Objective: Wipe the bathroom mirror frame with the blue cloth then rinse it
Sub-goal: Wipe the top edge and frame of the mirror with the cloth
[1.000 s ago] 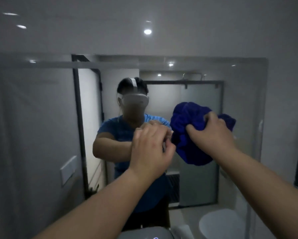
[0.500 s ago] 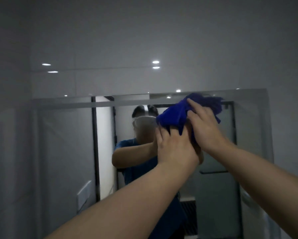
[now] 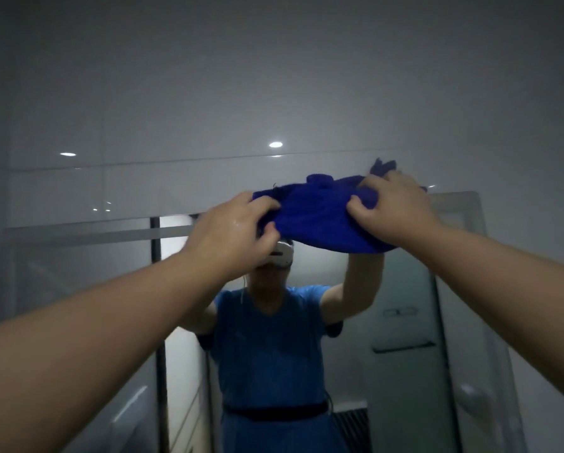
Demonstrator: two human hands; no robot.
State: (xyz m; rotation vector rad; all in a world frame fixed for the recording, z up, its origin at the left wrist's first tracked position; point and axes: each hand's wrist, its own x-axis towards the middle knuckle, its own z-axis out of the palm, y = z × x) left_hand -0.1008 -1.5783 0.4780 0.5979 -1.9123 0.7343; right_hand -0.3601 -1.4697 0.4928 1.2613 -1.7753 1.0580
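hands (image 3: 231, 233) (image 3: 393, 207) grip plush blue cloth (image 3: 313, 220)

Dim grey indoor light, 2 bright round glints (image 3: 275, 144) on the glossy wall tile (image 3: 176, 93), soft blur throughout, murky darkened corners, wide-angle stretch toward the edges

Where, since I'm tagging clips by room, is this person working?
Most likely a bathroom: a large wall mirror sits under glossy wall tiles, and a glass shower door is reflected in it. The left hand and right hand hold a blue cloth at its top edge.
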